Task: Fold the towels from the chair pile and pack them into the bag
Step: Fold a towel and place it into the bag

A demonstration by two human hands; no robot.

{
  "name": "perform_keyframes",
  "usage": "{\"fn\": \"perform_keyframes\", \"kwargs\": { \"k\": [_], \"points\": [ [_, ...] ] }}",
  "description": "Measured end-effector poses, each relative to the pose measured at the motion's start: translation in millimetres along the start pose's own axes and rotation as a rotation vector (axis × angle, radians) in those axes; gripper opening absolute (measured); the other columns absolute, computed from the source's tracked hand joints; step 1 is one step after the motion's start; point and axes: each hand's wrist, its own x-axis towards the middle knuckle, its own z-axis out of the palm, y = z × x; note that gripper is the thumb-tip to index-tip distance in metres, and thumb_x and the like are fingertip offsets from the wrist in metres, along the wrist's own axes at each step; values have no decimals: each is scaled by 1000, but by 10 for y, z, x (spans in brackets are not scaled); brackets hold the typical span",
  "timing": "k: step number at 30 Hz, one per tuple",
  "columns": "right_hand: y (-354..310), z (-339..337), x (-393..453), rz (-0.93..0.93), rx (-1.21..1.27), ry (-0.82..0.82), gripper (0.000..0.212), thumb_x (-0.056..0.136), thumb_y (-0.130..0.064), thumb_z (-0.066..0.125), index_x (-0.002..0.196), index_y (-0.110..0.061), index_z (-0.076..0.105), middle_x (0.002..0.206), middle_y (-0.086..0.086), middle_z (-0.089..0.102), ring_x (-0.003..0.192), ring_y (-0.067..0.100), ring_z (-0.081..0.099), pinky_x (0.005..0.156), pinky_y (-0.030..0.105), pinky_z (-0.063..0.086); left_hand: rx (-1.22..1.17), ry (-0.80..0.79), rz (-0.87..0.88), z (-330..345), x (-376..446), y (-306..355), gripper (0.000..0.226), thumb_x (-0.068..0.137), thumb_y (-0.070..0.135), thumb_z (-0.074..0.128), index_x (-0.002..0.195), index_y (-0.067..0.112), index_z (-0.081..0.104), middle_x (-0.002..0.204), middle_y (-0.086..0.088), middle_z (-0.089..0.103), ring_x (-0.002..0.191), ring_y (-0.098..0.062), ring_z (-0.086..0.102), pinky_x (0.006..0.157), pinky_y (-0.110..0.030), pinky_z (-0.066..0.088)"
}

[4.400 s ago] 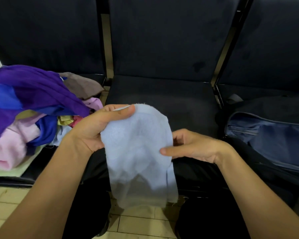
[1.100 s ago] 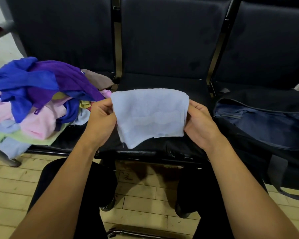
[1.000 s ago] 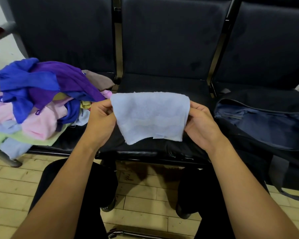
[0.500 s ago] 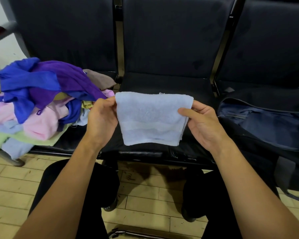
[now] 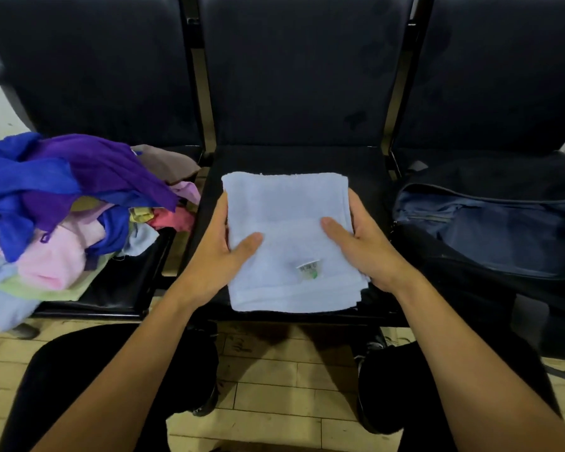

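In the head view, the pale blue terry towel (image 5: pixel 287 236), moments earlier hanging half-folded in the air, lay as a flat square on the middle chair seat (image 5: pixel 294 158). The left hand (image 5: pixel 224 246) and right hand (image 5: pixel 361 239) clasped its side edges, thumbs on top. Folding looked finished; the open navy bag (image 5: pixel 490 230) waited at right, the colourful towel pile (image 5: pixel 62 207) at left.

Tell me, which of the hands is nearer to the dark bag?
Right. The right hand grips the light blue towel's edge on the side facing the bag; the left hand grips the opposite edge.
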Motion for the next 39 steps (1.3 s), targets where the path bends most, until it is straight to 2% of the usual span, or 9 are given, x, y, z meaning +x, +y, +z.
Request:
{"fn": "perform_keyframes", "kwargs": {
  "k": [7, 13, 16, 20, 27, 31, 33, 37, 39],
  "points": [
    [-15, -453, 34, 30, 37, 216, 48, 95, -21, 67, 139, -32, 52, 120, -10, 68, 104, 10, 69, 80, 30, 60, 9, -3, 35, 502, 247, 10, 69, 94, 11, 61, 149, 32, 25, 136, 17, 53, 126, -7, 54, 95, -32, 54],
    [-96, -1225, -157, 107, 205, 344, 50, 91, -12, 67, 131, -42, 59, 109, -10, 73, 99, 14, 72, 75, 29, 59, 18, -114, 40, 1251, 701, 156, 73, 96, 20, 62, 151, 41, 18, 144, 18, 45, 130, -3, 48, 105, -41, 47],
    [-75, -1651, -339, 149, 345, 424, 55, 89, -9, 67, 132, -41, 58, 109, -3, 73, 100, 21, 72, 77, 35, 58, -38, -171, 22, 1725, 892, 184, 71, 96, 14, 60, 148, 42, 21, 137, 23, 50, 123, 3, 52, 98, -28, 52],
    [69, -2228, -628, 192, 383, 644, 33, 91, -9, 64, 117, -28, 71, 112, -2, 75, 99, 20, 73, 77, 32, 60, -68, -301, -93, 2495, 1165, 93, 64, 95, 12, 61, 140, 44, 28, 129, 18, 56, 110, 5, 59, 83, -19, 55],
    [497, -3005, -849, 181, -78, 1125, 20, 87, -5, 65, 89, -23, 75, 73, -11, 72, 63, -2, 65, 57, 15, 52, 124, -592, -208, 3685, 1481, -178, 91, 90, 9, 52, 147, 51, -6, 138, 20, 43, 111, 4, 53, 94, -25, 52],
    [586, -3341, -763, 105, -264, 1300, 18, 87, -7, 63, 91, -21, 73, 71, -12, 67, 51, -1, 56, 51, 7, 41, 201, -625, -133, 4233, 1708, -162, 92, 96, 7, 45, 149, 41, -22, 144, 25, 13, 119, 9, 30, 94, -10, 29],
    [654, -3554, -769, 135, -279, 1375, 18, 90, -12, 61, 100, -21, 73, 80, -1, 71, 58, 2, 59, 60, 15, 46, 172, -625, -141, 4484, 1819, -231, 90, 97, 7, 47, 151, 39, -17, 149, 21, 16, 128, 3, 28, 101, -18, 29],
    [997, -3815, -912, 524, -477, 1204, 53, 96, -29, 62, 145, -16, 47, 131, 22, 60, 119, 40, 57, 96, 41, 49, 298, -633, -264, 4792, 1869, -475, 75, 90, 18, 60, 149, 29, 15, 142, 1, 44, 119, -14, 49, 103, -34, 43],
    [1075, -3834, -980, 619, -563, 1090, 54, 93, -27, 64, 142, -11, 48, 129, 25, 60, 117, 44, 57, 93, 42, 49, 348, -569, -292, 4843, 1818, -555, 75, 89, 16, 63, 148, 26, 17, 144, -2, 41, 122, -17, 47, 103, -30, 40]
  ]
}}
